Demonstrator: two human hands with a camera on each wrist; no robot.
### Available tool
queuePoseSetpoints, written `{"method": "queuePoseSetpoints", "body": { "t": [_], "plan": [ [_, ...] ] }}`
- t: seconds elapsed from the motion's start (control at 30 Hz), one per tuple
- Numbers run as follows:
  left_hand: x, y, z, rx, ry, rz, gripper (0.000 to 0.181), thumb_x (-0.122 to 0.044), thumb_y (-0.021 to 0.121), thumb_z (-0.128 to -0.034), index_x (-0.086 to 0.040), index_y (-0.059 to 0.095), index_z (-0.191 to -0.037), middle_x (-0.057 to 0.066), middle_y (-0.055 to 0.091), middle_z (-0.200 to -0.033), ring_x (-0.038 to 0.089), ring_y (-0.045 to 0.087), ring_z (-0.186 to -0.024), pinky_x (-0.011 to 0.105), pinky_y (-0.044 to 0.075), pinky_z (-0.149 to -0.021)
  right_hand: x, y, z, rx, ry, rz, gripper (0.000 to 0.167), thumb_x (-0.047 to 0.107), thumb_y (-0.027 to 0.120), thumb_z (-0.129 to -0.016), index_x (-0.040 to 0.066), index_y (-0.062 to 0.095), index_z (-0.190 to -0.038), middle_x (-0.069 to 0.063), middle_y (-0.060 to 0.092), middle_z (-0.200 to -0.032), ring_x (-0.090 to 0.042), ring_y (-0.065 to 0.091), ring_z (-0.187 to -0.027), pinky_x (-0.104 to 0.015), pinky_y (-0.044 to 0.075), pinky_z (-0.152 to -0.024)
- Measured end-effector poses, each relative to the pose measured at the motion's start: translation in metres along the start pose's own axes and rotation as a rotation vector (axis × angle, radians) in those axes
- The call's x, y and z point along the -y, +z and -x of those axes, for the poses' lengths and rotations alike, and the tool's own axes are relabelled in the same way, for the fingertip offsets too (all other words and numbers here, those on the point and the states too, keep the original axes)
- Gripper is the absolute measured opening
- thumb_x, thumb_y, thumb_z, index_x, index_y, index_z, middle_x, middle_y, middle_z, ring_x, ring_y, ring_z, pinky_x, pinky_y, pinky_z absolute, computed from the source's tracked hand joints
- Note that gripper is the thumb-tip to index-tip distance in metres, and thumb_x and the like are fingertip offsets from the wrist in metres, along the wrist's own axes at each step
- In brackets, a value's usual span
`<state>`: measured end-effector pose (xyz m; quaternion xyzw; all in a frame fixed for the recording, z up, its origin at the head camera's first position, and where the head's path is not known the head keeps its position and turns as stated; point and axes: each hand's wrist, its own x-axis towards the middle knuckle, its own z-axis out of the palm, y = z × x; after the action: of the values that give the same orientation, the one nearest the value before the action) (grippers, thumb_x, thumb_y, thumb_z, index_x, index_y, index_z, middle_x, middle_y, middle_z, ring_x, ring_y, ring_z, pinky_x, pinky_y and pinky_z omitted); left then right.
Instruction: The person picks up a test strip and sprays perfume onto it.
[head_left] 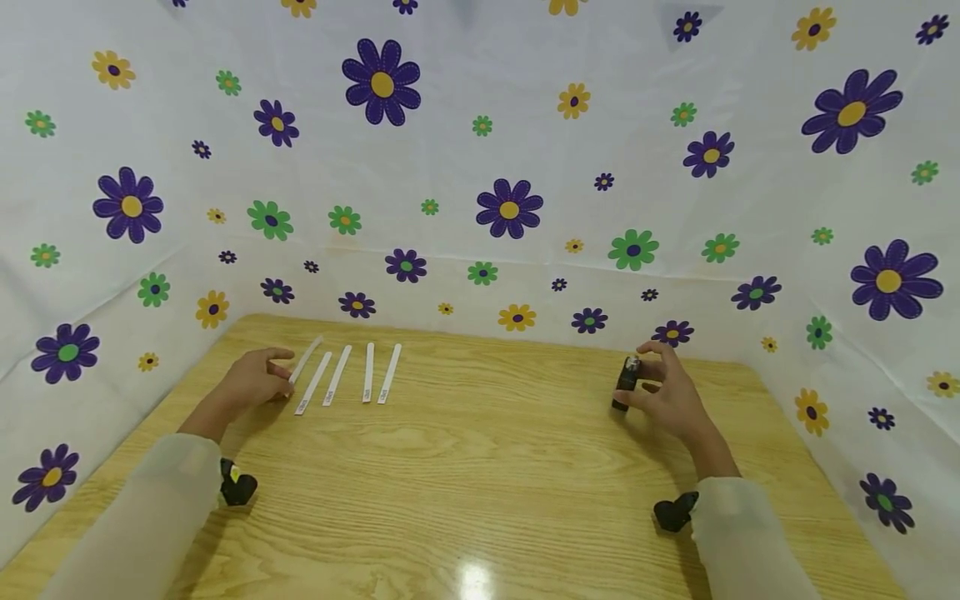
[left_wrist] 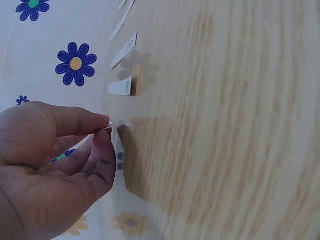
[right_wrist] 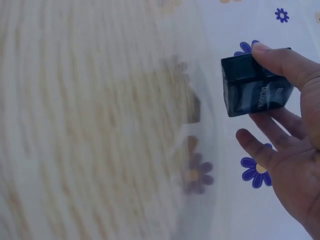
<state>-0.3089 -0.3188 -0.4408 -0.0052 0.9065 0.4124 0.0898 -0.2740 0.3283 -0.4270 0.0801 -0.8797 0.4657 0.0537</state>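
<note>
At the left of the table, my left hand pinches a slim white paper strip between thumb and fingertip. The left wrist view shows that strip nearly edge-on, just above the tabletop. Several similar white strips lie in a row to its right, with small dark print at their near ends. Far to the right, my right hand grips a small dark boxy perfume bottle with a silvery top. Its sides carry pale lettering. One finger is raised near the bottle's top, and part of the bottle is hidden by fingers.
The wood-grain table spreads between both hands. A white flower-printed cloth hangs behind it and along both sides. Small black devices are worn on the wrists, below pale sleeves.
</note>
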Motion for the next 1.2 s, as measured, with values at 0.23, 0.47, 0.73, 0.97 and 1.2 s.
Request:
{"method": "queuePoseSetpoints", "body": {
  "t": [0.23, 0.47, 0.73, 0.97, 1.2],
  "plan": [
    [-0.012, 0.003, 0.004, -0.068, 0.024, 0.065, 0.065, -0.003, 0.064, -0.0949, 0.005, 0.036, -0.153, 0.027, 0.055, -0.125, 0.021, 0.063, -0.088, 0.026, 0.057, -0.071, 0.009, 0.004, -0.001, -0.069, -0.088, 0.061, 0.072, 0.012, 0.083, -0.088, 0.012, 0.035, -0.141, -0.031, 0.059, -0.133, -0.049, 0.058, -0.122, -0.062, 0.047, -0.101],
    [-0.031, 0.015, 0.005, -0.136, 0.097, 0.062, 0.061, -0.004, 0.064, -0.094, 0.003, 0.043, -0.151, 0.027, 0.059, -0.124, 0.028, 0.064, -0.093, 0.033, 0.059, -0.076, 0.022, 0.013, -0.001, -0.124, -0.193, 0.091, 0.072, 0.003, 0.081, -0.087, 0.009, 0.037, -0.144, -0.032, 0.06, -0.127, -0.048, 0.061, -0.116, -0.058, 0.052, -0.094],
    [-0.063, 0.03, 0.007, -0.111, 0.132, 0.183, 0.057, -0.006, 0.063, -0.0981, -0.003, 0.045, -0.152, 0.026, 0.056, -0.129, 0.039, 0.062, -0.109, 0.046, 0.056, -0.094, 0.038, 0.024, -0.001, -0.186, -0.286, 0.068, 0.072, 0.001, 0.079, -0.085, 0.011, 0.043, -0.147, -0.026, 0.059, -0.124, -0.04, 0.062, -0.108, -0.057, 0.056, -0.087],
    [-0.094, 0.049, 0.008, -0.064, 0.181, 0.259, 0.056, -0.007, 0.064, -0.0983, -0.005, 0.046, -0.151, 0.023, 0.056, -0.129, 0.038, 0.06, -0.111, 0.047, 0.054, -0.097, 0.048, 0.034, -0.004, -0.212, -0.33, 0.086, 0.069, 0.004, 0.077, -0.086, 0.013, 0.047, -0.147, -0.021, 0.056, -0.13, -0.035, 0.057, -0.106, -0.047, 0.05, -0.08],
    [-0.113, 0.069, 0.005, -0.02, 0.232, 0.322, 0.052, -0.003, 0.063, -0.0985, -0.005, 0.05, -0.148, 0.023, 0.057, -0.127, 0.034, 0.063, -0.107, 0.048, 0.054, -0.097, 0.055, 0.044, -0.005, -0.181, -0.366, 0.062, 0.07, 0.002, 0.067, -0.089, 0.021, 0.047, -0.153, -0.02, 0.059, -0.128, -0.03, 0.059, -0.103, -0.047, 0.055, -0.08]
  ]
}}
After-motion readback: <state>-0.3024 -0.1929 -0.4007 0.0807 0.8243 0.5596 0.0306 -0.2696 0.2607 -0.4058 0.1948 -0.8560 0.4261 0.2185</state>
